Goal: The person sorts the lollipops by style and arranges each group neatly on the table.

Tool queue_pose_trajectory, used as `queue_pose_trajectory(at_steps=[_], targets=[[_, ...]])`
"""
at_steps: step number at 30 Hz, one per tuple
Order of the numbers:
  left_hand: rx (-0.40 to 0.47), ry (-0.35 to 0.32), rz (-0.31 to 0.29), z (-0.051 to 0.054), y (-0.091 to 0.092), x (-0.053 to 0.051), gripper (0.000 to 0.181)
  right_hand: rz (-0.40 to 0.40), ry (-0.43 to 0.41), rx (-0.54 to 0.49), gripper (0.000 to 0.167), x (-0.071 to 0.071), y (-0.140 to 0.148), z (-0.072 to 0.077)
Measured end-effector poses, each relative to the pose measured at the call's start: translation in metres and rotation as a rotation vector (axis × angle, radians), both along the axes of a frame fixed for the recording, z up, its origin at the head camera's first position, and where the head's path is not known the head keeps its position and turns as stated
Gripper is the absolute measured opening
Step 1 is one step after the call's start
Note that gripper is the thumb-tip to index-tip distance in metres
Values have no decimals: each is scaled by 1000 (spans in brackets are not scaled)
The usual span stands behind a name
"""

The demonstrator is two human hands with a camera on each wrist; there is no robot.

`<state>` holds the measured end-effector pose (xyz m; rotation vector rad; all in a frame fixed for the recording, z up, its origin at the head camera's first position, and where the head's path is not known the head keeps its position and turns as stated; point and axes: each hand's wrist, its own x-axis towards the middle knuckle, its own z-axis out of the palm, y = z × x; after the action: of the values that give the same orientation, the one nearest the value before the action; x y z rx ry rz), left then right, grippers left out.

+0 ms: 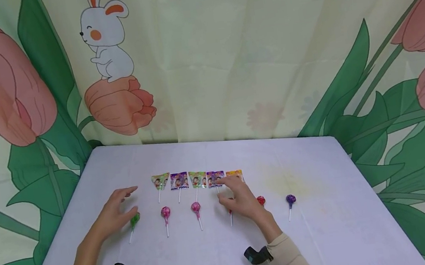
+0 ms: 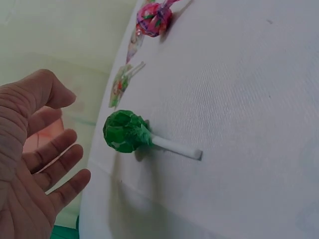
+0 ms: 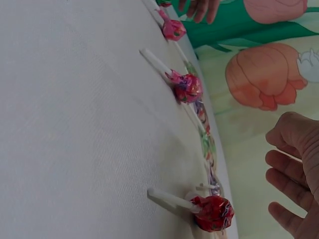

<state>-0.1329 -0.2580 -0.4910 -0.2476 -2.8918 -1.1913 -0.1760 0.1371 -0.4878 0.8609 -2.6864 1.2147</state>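
My left hand (image 1: 114,216) hovers above the table at the left, its fingers relaxed and holding nothing. Close by its thumb lies a green-wrapped lollipop (image 2: 124,132) with a white stick. My right hand (image 1: 242,196) is likewise relaxed, over a red lollipop (image 3: 213,213) that it mostly hides in the head view. Between the hands lie two pink lollipops (image 1: 165,212). Another red lollipop (image 1: 261,200), partly covered by the right hand, and a purple lollipop (image 1: 290,199) extend the front row to the right.
Behind that row runs a line of flat-packed lollipops, among them a green packet (image 1: 160,181), a purple packet (image 1: 179,180) and an orange packet (image 1: 235,173). A white cloth covers the table (image 1: 197,264). A printed curtain (image 1: 227,59) hangs behind.
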Motion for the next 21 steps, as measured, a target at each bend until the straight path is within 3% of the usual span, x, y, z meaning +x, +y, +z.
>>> queue_pose_trajectory(at_steps=[10,21], targets=[[-6,98,-24,-6,-9,10,51,50,59,5,40,3,-17,-6],[-4,70,-43,-9,-16,16,48,82,37,4,40,7,-33,-7]])
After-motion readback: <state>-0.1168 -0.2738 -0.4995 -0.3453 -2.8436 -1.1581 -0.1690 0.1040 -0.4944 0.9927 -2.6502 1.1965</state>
